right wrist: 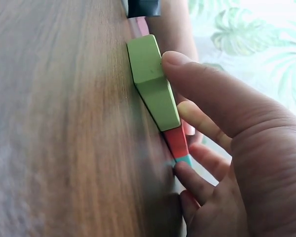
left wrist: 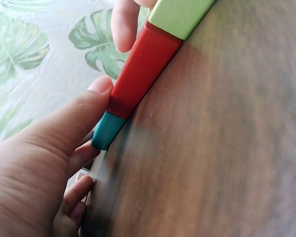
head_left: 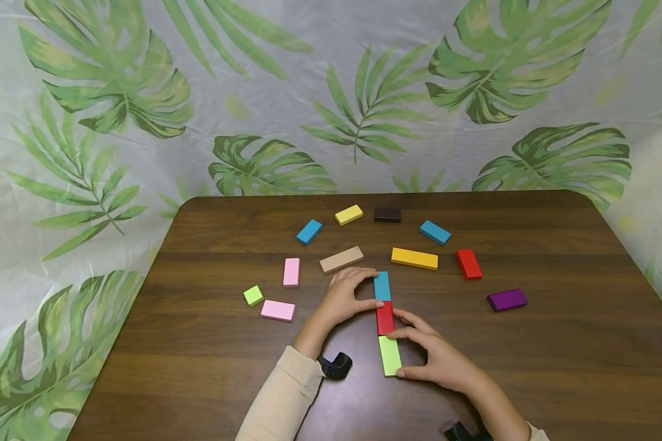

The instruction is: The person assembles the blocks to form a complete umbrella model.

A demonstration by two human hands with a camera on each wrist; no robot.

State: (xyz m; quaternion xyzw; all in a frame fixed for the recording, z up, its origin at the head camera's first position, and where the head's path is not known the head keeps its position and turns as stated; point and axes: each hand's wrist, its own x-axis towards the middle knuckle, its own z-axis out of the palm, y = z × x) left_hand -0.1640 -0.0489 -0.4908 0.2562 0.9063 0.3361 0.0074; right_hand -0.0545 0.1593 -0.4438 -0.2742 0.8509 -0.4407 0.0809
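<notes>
Three flat blocks lie end to end in a line on the table: a blue block (head_left: 382,286) at the far end, a red block (head_left: 385,318) in the middle and a light green block (head_left: 389,356) nearest me. My left hand (head_left: 344,299) holds the blue block, its fingers at the far end and its thumb by the seam with the red one. My right hand (head_left: 440,355) grips the light green block, thumb at the near right corner and index finger near the seam with the red block. In the right wrist view the light green block (right wrist: 150,79) shows its near end.
Around the line lie a beige block (head_left: 341,260), an orange block (head_left: 414,258), pink blocks (head_left: 291,272), a small green block (head_left: 253,296), a red block (head_left: 469,264), a purple block (head_left: 507,300), and blue, yellow and dark blocks farther back. A leaf-patterned sheet (head_left: 364,122) hangs behind the table.
</notes>
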